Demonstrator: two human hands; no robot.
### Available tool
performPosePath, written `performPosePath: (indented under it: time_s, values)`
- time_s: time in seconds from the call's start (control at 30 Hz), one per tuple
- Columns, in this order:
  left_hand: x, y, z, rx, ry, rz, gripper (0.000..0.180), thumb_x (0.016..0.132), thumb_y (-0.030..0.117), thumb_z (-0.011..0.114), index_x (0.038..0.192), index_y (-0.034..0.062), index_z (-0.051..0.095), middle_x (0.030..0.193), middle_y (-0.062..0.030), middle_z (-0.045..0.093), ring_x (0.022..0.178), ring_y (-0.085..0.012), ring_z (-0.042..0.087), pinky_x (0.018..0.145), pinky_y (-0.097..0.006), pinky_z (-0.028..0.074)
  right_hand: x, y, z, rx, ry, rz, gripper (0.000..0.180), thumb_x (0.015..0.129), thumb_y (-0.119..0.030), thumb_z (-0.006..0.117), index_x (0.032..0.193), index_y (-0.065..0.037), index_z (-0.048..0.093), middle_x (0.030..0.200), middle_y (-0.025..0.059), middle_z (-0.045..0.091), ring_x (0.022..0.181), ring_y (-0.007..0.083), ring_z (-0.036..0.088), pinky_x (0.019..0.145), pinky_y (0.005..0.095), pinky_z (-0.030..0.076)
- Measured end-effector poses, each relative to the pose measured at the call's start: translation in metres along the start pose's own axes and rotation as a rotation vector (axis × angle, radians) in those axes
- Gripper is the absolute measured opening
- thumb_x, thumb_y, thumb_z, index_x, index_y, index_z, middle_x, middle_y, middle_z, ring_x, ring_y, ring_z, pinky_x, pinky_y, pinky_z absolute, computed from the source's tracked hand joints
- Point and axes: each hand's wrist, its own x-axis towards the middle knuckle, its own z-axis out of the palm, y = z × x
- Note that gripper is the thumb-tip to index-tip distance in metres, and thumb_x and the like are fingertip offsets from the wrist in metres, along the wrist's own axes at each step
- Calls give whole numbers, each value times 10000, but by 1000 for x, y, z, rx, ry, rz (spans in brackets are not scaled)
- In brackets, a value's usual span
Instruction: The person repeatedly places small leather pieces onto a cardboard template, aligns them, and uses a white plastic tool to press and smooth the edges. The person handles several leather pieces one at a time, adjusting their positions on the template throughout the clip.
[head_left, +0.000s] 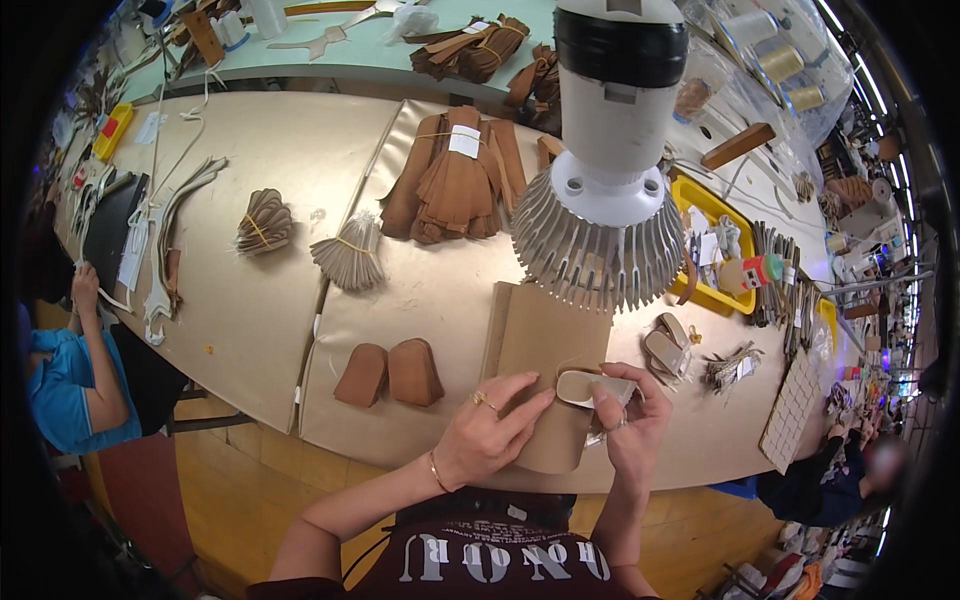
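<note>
A pale rounded leather piece (574, 387) with a dark edge is pinched between the thumb and fingers of my right hand (632, 420), which wears a ring. Part of the piece is hidden by the fingers. My left hand (487, 428) lies with its fingers stretched and apart, the tips close to the piece's left end; contact cannot be made out. Under both hands is a brown board (552, 445), its rounded near end at the table's front. Left of it sit two stacks of brown rounded leather pieces (415, 372). More pale rounded pieces (664, 350) lie to the right.
A big lamp (615, 120) with a finned metal head hangs over the board. Bundles of brown strips (455, 195) and pale strips (348, 252) lie beyond. A yellow bin (714, 285) with a bottle (752, 272) stands right. At far left works a person in blue (85, 385).
</note>
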Motion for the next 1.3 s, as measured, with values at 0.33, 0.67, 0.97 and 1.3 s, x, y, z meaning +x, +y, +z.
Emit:
performPosePath:
  time_s: [0.33, 0.67, 0.97, 1.3]
  values:
    - [0, 0, -1, 34, -10, 15, 404, 771, 27, 671, 1173, 51, 639, 1169, -158, 572, 1000, -315, 605, 891, -410, 514, -1, -2, -1, -13, -16, 33, 253, 849, 15, 677, 1090, 65, 617, 937, 24, 596, 799, 61, 562, 666, 198, 454]
    - [2, 1, -1, 62, -11, 22, 422, 738, -14, 677, 1156, 36, 637, 1156, -166, 571, 979, -336, 611, 848, -401, 530, 3, 0, -1, 38, 9, 81, 242, 849, -2, 684, 1074, 63, 623, 907, 35, 623, 802, 73, 581, 705, 208, 469]
    - [5, 0, 1, 97, 25, 22, 335, 748, -31, 704, 1068, 67, 685, 1084, -143, 616, 908, -292, 638, 768, -356, 532, -2, 0, 2, 30, 11, 17, 248, 851, -13, 682, 1081, 58, 624, 920, 47, 646, 802, 79, 597, 699, 213, 484]
    - [10, 3, -1, 2, -20, -47, 398, 770, -38, 659, 1154, 65, 649, 1146, -159, 577, 965, -304, 600, 825, -375, 514, 2, -7, 3, 23, -17, 38, 238, 851, -13, 663, 1077, 54, 630, 927, 61, 659, 808, 75, 604, 706, 218, 496]
